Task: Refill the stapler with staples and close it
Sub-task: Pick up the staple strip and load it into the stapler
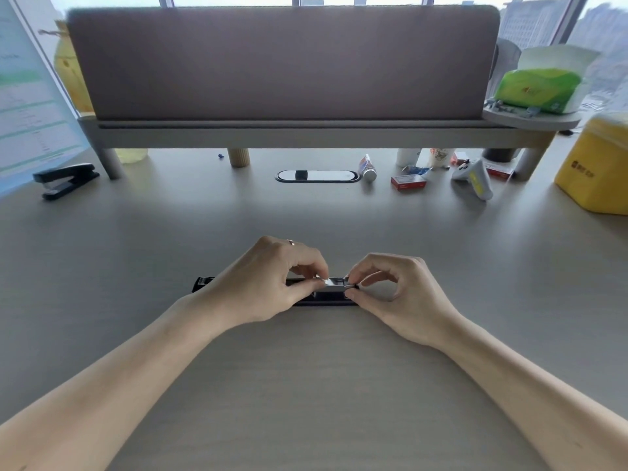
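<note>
A black stapler (331, 295) lies opened flat across the desk in front of me, its metal staple channel facing up. My left hand (268, 283) covers its left half and pinches a small silvery strip of staples (327, 282) over the channel. My right hand (387, 287) grips the right end of the stapler between thumb and fingers. The stapler's left tip (200, 283) shows past my left wrist. Whether the strip sits inside the channel is hidden by my fingers.
A second black stapler (66, 180) rests at the far left. Red staple boxes (407, 181), a glue tube (367, 168) and a white controller (474, 176) lie at the back right, beside a yellow container (594, 168). A grey divider shelf (282, 125) spans the back.
</note>
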The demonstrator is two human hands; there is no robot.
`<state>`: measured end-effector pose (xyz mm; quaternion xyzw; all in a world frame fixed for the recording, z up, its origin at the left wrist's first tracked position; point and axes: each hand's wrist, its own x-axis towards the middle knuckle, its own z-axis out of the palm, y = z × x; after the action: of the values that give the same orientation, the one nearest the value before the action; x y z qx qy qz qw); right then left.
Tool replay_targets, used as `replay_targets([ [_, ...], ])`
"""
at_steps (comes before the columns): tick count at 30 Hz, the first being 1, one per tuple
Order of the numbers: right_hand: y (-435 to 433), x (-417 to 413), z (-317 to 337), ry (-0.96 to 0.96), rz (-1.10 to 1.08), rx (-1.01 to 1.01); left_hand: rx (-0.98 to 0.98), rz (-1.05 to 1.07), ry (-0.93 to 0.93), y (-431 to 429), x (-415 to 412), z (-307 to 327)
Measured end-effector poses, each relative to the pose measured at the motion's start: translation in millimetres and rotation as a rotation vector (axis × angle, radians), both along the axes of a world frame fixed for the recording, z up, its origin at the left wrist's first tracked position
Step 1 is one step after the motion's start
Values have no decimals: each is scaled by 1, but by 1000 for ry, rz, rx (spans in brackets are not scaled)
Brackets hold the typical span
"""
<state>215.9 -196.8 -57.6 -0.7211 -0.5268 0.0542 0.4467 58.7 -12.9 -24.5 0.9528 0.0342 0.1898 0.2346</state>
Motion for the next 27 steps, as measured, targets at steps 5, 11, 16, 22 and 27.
replay_targets([
  [5, 0, -1, 1, 16, 0, 3, 29, 38, 20, 2, -9, -2],
  [11, -1, -1, 1, 18, 3, 8, 20, 60, 37, 9, -12, -10],
  [16, -1, 0, -1, 5, 3, 3, 26, 53, 33, 3, -6, -15],
  [22, -1, 0, -1, -2, -3, 2, 7, 59, 63, 1, -10, -10],
  [27, 0, 0, 0, 31, -10, -4, -30, 141, 189, 37, -39, 10],
])
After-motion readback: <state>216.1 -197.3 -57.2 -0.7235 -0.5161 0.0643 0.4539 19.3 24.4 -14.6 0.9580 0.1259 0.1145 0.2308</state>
